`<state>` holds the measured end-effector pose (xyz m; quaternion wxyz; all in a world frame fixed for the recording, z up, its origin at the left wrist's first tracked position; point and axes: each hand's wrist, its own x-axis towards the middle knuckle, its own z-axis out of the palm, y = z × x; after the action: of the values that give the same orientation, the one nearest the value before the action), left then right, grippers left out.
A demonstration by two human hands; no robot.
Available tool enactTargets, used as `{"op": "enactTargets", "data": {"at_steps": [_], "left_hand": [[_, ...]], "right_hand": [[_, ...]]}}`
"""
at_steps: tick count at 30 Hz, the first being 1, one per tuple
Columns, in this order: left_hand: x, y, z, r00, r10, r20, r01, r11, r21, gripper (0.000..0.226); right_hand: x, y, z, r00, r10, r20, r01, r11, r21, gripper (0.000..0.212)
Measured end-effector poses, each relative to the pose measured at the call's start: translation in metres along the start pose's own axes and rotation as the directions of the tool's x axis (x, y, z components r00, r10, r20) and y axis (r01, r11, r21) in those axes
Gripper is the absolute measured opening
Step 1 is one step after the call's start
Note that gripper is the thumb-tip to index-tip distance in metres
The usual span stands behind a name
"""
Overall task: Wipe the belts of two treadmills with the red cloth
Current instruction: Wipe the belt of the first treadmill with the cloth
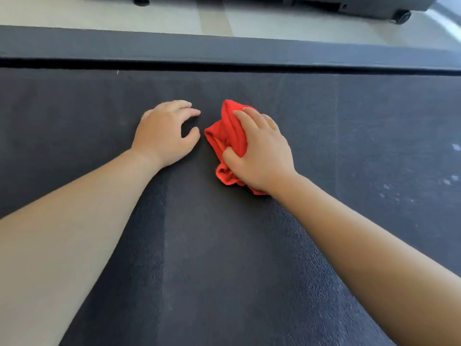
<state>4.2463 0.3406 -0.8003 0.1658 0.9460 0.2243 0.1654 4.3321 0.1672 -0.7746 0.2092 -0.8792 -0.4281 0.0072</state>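
A dark textured treadmill belt (349, 116) fills most of the view. The bunched red cloth (228, 131) lies on it just right of centre. My right hand (259, 153) grips the cloth, thumb and fingers curled round it, and holds it down against the belt. My left hand (166, 136) rests on the bare belt just left of the cloth, fingers loosely bent with the fingertips touching the surface, holding nothing. Part of the cloth is hidden under my right palm.
The treadmill's dark side rail (224, 46) runs across beyond the belt. Behind it is pale floor (99, 18) and the base of a second machine (374, 6) with a small wheel (401, 17). Pale dust specks (446, 182) mark the belt at the right.
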Motion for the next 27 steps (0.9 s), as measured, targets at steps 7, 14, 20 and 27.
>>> {"op": "enactTargets", "data": {"at_steps": [7,14,20,27], "left_hand": [[-0.093,0.027,-0.010,0.995,0.046,0.086,-0.049,0.998,0.030,0.049],[-0.147,0.063,-0.011,0.971,0.113,0.209,-0.119,0.993,0.019,0.054],[-0.163,0.111,0.005,0.932,0.241,0.270,-0.252,0.968,0.008,0.056],[-0.145,0.128,0.019,0.965,0.119,0.233,-0.136,0.989,0.060,0.059]], "right_hand": [[-0.082,-0.019,-0.015,0.998,0.047,0.051,-0.045,0.998,-0.035,0.068],[-0.181,-0.012,-0.041,0.979,0.202,0.038,-0.198,0.976,-0.090,0.070],[-0.213,0.018,-0.058,0.941,0.333,-0.053,-0.337,0.936,-0.105,0.068],[-0.159,0.045,-0.049,0.983,0.178,-0.035,-0.181,0.976,-0.121,0.067]]}}
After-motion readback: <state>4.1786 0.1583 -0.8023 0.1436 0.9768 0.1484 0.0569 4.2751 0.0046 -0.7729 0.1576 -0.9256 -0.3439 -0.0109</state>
